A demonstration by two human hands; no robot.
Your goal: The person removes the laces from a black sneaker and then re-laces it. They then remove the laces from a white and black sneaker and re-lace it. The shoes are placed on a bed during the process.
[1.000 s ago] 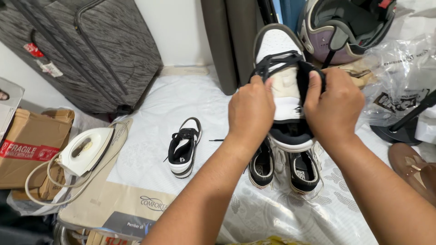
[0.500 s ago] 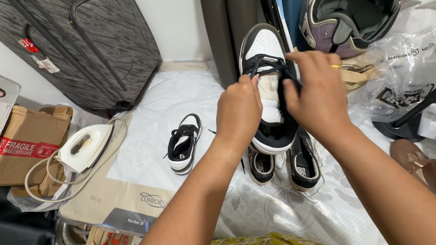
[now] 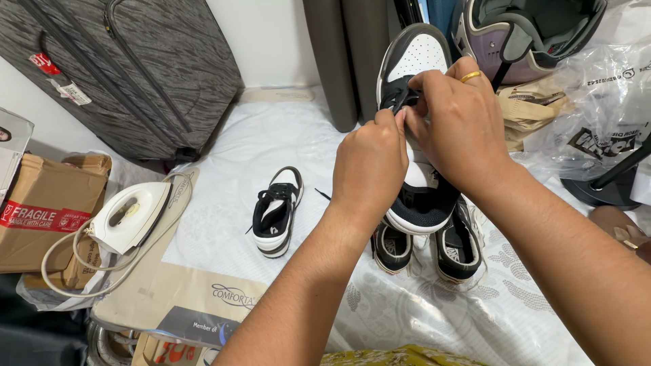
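Note:
A black-and-white sneaker [image 3: 419, 61] is held up, toe away from me, above the white mattress [image 3: 258, 146]. My left hand [image 3: 369, 166] grips its side and pinches the black lace near the toe. My right hand [image 3: 456, 125], with a gold ring, pinches the same lace from the other side. The middle of the shoe is hidden behind both hands; its black heel collar [image 3: 424, 207] shows below them. The matching sneaker [image 3: 276, 212] lies alone to the left. A pair of black shoes [image 3: 426, 247] sits under the held one.
A grey suitcase [image 3: 122, 68] leans on the wall at back left. A white iron [image 3: 129, 215] with a coiled cord lies by a cardboard box [image 3: 44, 210]. A helmet [image 3: 525, 34], plastic bags [image 3: 597, 102] and a brown shoe [image 3: 620, 230] crowd the right.
The sneaker rose and shifted slightly right. My right hand moved from the shoe's side up to the laces near the toe, meeting my left hand's fingertips.

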